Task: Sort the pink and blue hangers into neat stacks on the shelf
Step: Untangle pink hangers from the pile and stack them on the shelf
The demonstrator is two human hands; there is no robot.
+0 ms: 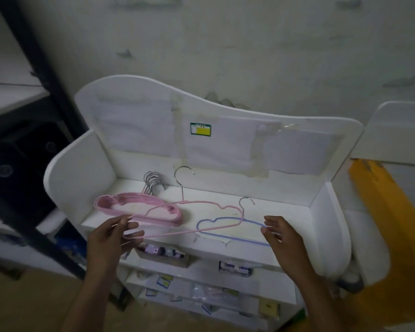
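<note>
The left hand [115,232] pinches a single pink hanger [197,219] above the shelf [285,212], its stack [139,209] at ten o'clock. The right hand [282,238] (fingers relaxed, released) touches the blue hanger [230,232] at four o'clock.

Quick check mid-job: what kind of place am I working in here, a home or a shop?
Probably a shop or stockroom rather than a home. The white display shelf carries a green and yellow label sticker on its back panel, and the lower shelves hold tagged packaged goods. The peeling wall suggests a back room.
</note>
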